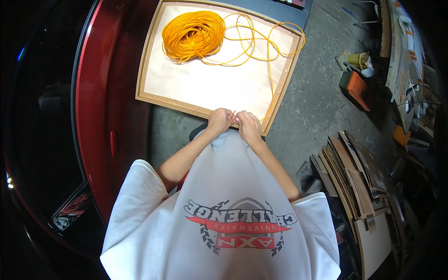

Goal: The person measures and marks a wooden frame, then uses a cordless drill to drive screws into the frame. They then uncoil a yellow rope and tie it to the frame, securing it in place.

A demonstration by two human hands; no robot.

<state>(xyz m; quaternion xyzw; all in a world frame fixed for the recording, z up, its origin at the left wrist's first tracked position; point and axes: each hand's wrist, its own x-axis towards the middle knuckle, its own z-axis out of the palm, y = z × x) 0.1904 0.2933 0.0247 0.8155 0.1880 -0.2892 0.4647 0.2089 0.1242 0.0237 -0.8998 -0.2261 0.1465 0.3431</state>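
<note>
Two bare hands, left hand [221, 121] and right hand [249, 125], are pinching together on orange cord [234, 112] at the near rim of the wooden tray [182, 108] | coil [210, 37] is lying inside, far left | I'm judging a steady pinch, slack strand best

The head view, a wide fisheye, looks steeply down from the wearer's head, nearest the white printed T-shirt [228, 182], with the left hand [220, 121], right hand [248, 125] and wooden-framed tray [184, 86] farther off.

The rope coil [193, 37] lies in the tray [186, 86].
</note>
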